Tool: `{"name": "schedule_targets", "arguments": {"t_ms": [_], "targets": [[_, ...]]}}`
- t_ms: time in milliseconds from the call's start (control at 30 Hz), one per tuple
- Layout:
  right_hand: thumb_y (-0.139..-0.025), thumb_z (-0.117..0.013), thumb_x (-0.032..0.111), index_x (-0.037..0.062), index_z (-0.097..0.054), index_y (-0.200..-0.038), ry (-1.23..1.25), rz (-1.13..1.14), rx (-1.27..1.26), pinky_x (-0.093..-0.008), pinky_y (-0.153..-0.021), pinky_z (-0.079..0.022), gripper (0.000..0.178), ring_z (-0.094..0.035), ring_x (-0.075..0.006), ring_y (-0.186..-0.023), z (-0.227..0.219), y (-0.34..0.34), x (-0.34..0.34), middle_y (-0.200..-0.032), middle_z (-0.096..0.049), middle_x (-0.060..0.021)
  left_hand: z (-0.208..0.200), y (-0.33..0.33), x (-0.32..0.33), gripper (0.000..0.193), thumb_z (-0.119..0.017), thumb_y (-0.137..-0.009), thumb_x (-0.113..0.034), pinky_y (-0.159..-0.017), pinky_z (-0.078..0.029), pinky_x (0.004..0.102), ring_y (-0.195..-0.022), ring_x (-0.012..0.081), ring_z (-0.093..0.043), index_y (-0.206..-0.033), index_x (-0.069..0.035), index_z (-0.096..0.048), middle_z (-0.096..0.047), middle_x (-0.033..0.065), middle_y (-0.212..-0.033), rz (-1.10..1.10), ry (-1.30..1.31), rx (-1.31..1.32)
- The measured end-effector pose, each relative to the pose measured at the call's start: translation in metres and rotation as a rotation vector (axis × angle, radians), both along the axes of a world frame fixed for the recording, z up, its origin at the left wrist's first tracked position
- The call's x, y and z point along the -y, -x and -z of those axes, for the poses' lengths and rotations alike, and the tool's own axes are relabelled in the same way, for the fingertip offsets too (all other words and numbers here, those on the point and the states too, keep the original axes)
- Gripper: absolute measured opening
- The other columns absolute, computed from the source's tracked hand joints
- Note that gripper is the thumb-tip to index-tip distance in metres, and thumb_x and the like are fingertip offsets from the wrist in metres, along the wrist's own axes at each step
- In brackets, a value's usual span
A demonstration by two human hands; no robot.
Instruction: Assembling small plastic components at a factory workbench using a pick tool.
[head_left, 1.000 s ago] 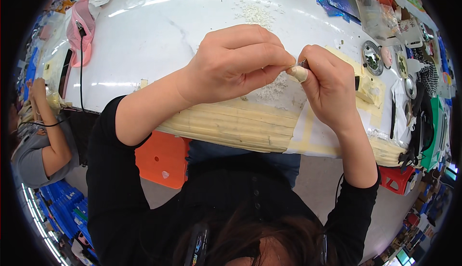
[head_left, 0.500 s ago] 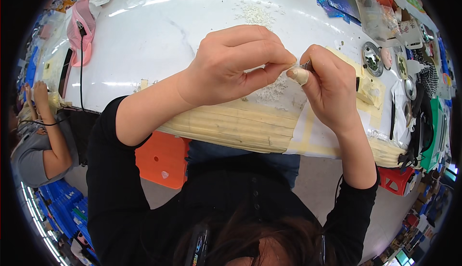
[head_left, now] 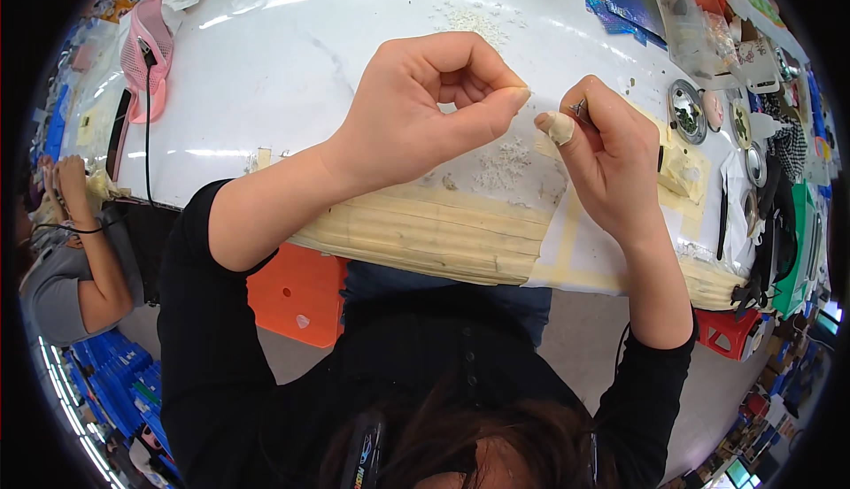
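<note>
My left hand (head_left: 434, 104) is held over the white table (head_left: 274, 73), thumb and forefinger pinched together. Whatever sits between those fingertips is too small to make out. A short gap to its right, my right hand (head_left: 615, 148) is curled around a small dark metal tool (head_left: 580, 110). Only the tool's pointed metal end shows by the forefinger; the rest is hidden in the palm. Pale tape wraps the right thumb. Small white bits (head_left: 503, 166) lie scattered below the hands, and a second patch of white bits (head_left: 469, 22) lies farther back.
Padded cream tape (head_left: 425, 232) covers the table's near edge. On the right are round metal dishes (head_left: 686, 110), a yellowish block (head_left: 680, 170) and plastic bags (head_left: 695, 24). A pink mesh item (head_left: 146, 55) with a black cable lies left. Another person (head_left: 84, 250) sits far left.
My hands have parted: the left moved slightly left and up, and its fingertips no longer meet the right hand's. The right hand has tilted, showing more of the metal tool.
</note>
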State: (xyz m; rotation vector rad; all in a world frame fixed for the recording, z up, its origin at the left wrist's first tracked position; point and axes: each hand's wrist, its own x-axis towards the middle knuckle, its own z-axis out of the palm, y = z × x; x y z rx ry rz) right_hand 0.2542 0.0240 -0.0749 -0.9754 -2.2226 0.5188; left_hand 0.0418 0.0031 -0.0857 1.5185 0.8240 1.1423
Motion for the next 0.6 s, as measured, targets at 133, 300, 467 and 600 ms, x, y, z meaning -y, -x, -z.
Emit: {"name": "schedule_targets", "arguments": {"t_ms": [133, 300, 467, 600], "targets": [[-0.085, -0.071, 0.021, 0.0043, -0.052, -0.077, 0.042, 0.002, 0.004, -0.0307, -0.049, -0.038, 0.026, -0.048, -0.0203, -0.053, -0.001, 0.001, 0.001, -0.064, -0.051, -0.0069, -0.005, -0.001, -0.001, 0.011, -0.059, -0.095, -0.011, -0.07, -0.052, 0.0215, -0.076, 0.0081, -0.062, -0.098, -0.002, -0.065, -0.066, 0.0042, -0.087, 0.054, 0.238, 0.119], [-0.085, -0.071, 0.02, 0.0039, -0.056, -0.08, 0.064, -0.013, -0.024, -0.0297, -0.049, -0.038, 0.023, -0.047, -0.0183, -0.053, -0.003, 0.002, 0.002, -0.064, -0.051, -0.0064, 0.001, -0.002, -0.004, 0.017, -0.055, -0.099, -0.02, -0.074, -0.052, 0.0195, -0.081, 0.0073, -0.061, -0.105, -0.005, -0.062, -0.063, 0.0017, -0.093, 0.229, 0.526, 0.391], [-0.085, -0.071, 0.018, 0.0034, -0.057, -0.081, 0.075, -0.033, -0.063, -0.0285, -0.049, -0.038, 0.021, -0.046, -0.0167, -0.053, -0.004, 0.001, 0.002, -0.066, -0.052, -0.0059, 0.006, -0.003, -0.008, 0.018, -0.053, -0.1, -0.022, -0.075, -0.052, 0.0181, -0.085, 0.0059, -0.06, -0.108, -0.007, -0.06, -0.059, -0.0002, -0.094, 0.347, 0.661, 0.521], [-0.085, -0.071, 0.017, 0.0035, -0.057, -0.081, 0.066, -0.049, -0.084, -0.0279, -0.049, -0.038, 0.02, -0.046, -0.0161, -0.053, -0.003, 0.001, 0.002, -0.067, -0.054, -0.0055, 0.006, -0.004, -0.008, 0.018, -0.052, -0.101, -0.023, -0.076, -0.052, 0.0172, -0.084, 0.005, -0.06, -0.107, -0.008, -0.059, -0.058, -0.0011, -0.093, 0.356, 0.71, 0.552]]}}
